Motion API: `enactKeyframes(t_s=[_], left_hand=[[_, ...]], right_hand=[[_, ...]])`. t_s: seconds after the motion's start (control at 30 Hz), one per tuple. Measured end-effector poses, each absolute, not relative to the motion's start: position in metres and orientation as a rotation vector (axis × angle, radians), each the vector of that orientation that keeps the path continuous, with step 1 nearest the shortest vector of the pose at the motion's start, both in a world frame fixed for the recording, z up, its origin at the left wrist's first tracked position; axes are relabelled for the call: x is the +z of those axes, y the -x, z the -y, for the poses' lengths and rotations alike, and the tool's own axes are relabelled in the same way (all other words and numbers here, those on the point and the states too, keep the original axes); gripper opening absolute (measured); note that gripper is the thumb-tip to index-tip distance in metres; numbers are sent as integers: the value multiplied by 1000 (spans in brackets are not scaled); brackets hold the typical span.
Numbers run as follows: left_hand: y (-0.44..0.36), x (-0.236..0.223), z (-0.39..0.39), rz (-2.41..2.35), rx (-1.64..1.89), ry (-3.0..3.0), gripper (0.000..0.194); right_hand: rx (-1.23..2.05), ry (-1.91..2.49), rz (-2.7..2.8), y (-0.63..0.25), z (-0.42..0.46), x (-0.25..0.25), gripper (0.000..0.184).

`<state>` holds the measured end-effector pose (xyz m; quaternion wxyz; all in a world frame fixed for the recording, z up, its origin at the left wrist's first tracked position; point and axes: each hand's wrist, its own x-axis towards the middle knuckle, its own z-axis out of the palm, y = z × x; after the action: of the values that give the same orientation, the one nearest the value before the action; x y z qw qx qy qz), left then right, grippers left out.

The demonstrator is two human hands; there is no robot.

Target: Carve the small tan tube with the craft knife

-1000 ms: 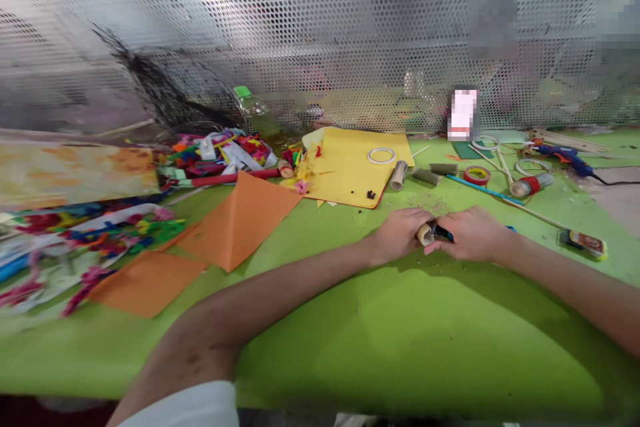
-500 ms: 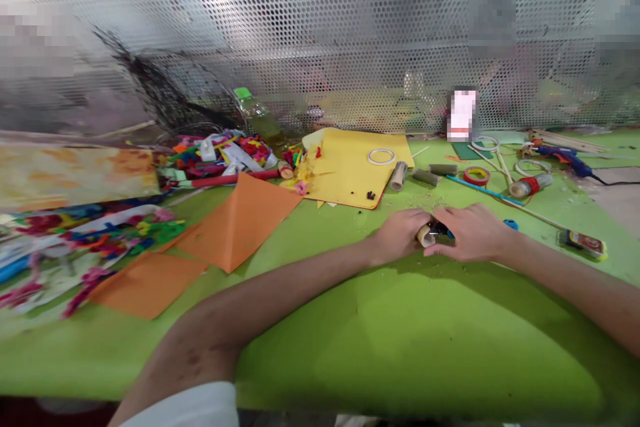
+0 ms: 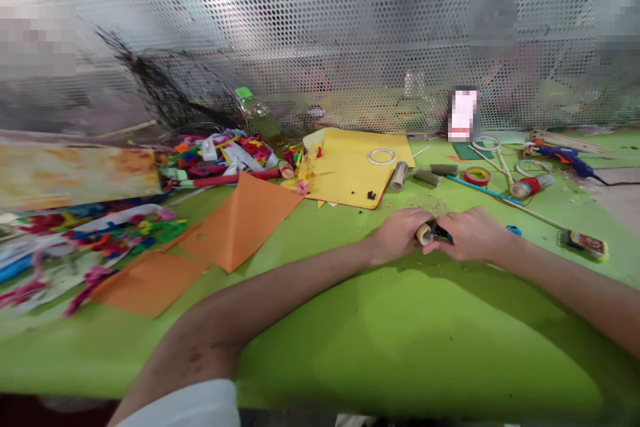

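Note:
My left hand (image 3: 401, 235) is closed around a short bamboo tube (image 3: 425, 234), whose open end faces toward me and to the right. My right hand (image 3: 473, 234) grips a hand tool with a blue handle (image 3: 513, 230). The tool's dark head is against the tube's open end, partly hidden by my fingers, so its exact kind cannot be made out. Both hands almost touch, low over the green table (image 3: 400, 340). Pale chips (image 3: 425, 201) lie scattered just beyond them. More cut bamboo tubes (image 3: 399, 176) rest behind.
Yellow sheets (image 3: 350, 167) carry a white ring (image 3: 382, 156). Red tape (image 3: 477, 176), a blue glue gun (image 3: 563, 155), a box cutter-like item (image 3: 585, 244) and sticks lie right. Orange paper (image 3: 237, 227) and colourful scraps (image 3: 225, 150) are left. A perforated metal screen (image 3: 340, 14) stands behind.
My right hand has turned slightly, its fingers curling closer, and the tool's head shows less at the tube's end. My left hand stays in place on the bamboo tube.

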<state>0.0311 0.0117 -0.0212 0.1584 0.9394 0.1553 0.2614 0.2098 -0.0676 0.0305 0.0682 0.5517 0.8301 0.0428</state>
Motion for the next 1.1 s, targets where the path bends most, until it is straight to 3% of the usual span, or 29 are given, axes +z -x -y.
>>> enactKeyframes(t_s=[0.27,0.53,1.1], left_hand=[[-31,-23,-12,-477,749,-2691,21],[-31,-26,-14,-468,715,-2707,15],[-31,-21,-11,-452,756,-2687,21]], right_hand=[[-6,-1659,-2497,-211,66,31,62],[102,-1663,-2571,-211,70,38,71],[40,-1644,-2519,-210,67,33,60]])
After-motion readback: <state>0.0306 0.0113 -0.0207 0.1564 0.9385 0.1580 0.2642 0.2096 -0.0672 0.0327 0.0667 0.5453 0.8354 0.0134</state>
